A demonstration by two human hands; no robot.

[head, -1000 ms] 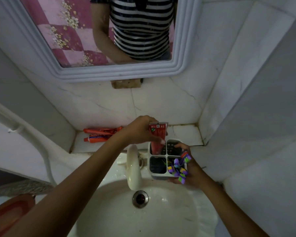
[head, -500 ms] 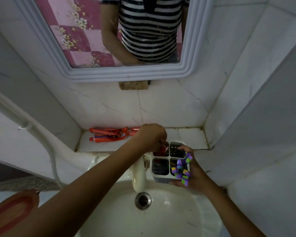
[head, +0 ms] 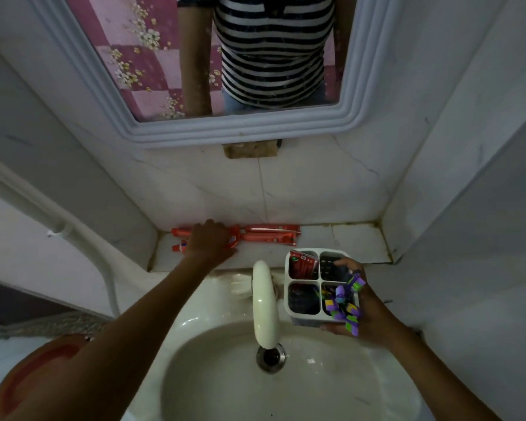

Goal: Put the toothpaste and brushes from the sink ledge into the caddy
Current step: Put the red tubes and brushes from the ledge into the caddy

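Observation:
A white four-compartment caddy [head: 303, 280] is held above the sink's right rim by my right hand [head: 368, 311], thumb hooked inside it. A red toothpaste tube [head: 302, 262] stands in its far-left compartment, and purple-and-green brushes [head: 345, 305] stick out of the near-right one. On the tiled ledge [head: 346, 241] lie several orange-red tubes: two to the right [head: 271, 233] and two partly under my left hand [head: 208, 241]. That hand rests palm down on the left tubes [head: 179, 238], fingers curled over them; I cannot tell whether it grips one.
A cream faucet [head: 263, 299] arches over the sink basin [head: 225, 375] just left of the caddy. A mirror [head: 240, 126] hangs above the ledge. White pipes run down the left wall. An orange-rimmed round object [head: 37, 369] sits at lower left.
My left hand let go of the red tube, which now stands in the caddy's far-left compartment, and moved left and back onto the tubes on the ledge. The right hand still holds the caddy.

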